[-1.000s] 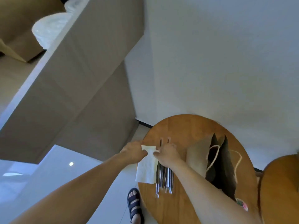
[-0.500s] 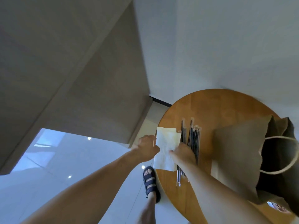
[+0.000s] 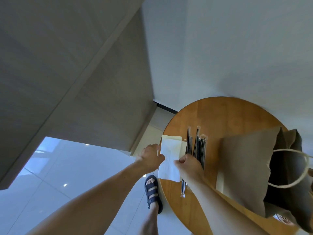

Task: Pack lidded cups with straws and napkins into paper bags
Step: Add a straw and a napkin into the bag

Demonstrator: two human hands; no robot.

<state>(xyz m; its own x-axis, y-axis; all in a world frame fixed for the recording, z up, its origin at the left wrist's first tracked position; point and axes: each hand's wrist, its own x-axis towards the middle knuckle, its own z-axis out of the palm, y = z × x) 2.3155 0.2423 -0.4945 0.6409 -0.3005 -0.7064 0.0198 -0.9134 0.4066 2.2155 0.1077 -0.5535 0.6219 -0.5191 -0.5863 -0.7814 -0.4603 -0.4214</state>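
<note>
1. White wall (image 3: 237,48) fills the upper right of the frame, a grey-beige cabinet (image 3: 67,73) the upper left, and a glossy tiled floor (image 3: 50,175) the lower left.
2. A round wooden table (image 3: 228,116) sits at lower right.
3. A white napkin (image 3: 169,160) lies at the table's left edge, just left of centre frame, with its lower left corner past the rim. A second, cream sheet (image 3: 183,146) peeks out under it at the upper right.
4. The left hand (image 3: 150,158) is at the napkin's left edge. Its fingers are curled tight, and their tips meet the paper in a pinch.
5. The right hand (image 3: 189,164) is at the napkin's right edge. Its thumb (image 3: 182,160) presses on top of the paper, and the other fingers are folded under, holding the edge.
6. The napkin spans the narrow gap between the two hands, touching both.
7. Black wrapped straws (image 3: 198,146) lie in a bundle just right of the napkin, partly under the right hand.
8. A brown paper bag (image 3: 245,163) lies on its side right of the straws, near them. Its mouth faces the right edge of the frame.
9. A foot in a dark sandal (image 3: 152,190) stands on the floor beside the table, below the napkin.
</note>
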